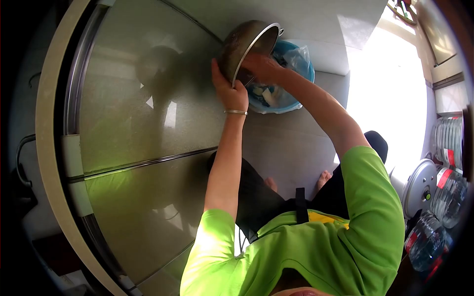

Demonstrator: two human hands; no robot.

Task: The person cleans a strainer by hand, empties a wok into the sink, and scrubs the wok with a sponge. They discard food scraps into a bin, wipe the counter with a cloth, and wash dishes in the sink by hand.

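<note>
A metal strainer basket (pixel 239 43) with a shiny rim and a small wire loop is tipped on its side. My left hand (pixel 232 92) is closed on its lower rim, the thumb at the edge and the fingers behind the wall. My right hand (pixel 262 68) reaches into its mouth; its fingers are dim and blurred against the inner wall, so I cannot tell what they hold. Just below and right of the strainer stands a blue waste bin (pixel 311 79), lined with a clear plastic bag (pixel 298 59) with pale scraps inside.
Glossy cabinet doors (pixel 133 113) rise close on the left, beside a pale countertop edge (pixel 43 123). Bare feet (pixel 323 179) stand on the grey tiled floor (pixel 281 143). At right are a round silver lid (pixel 417 187) and several large clear plastic bottles (pixel 450 197).
</note>
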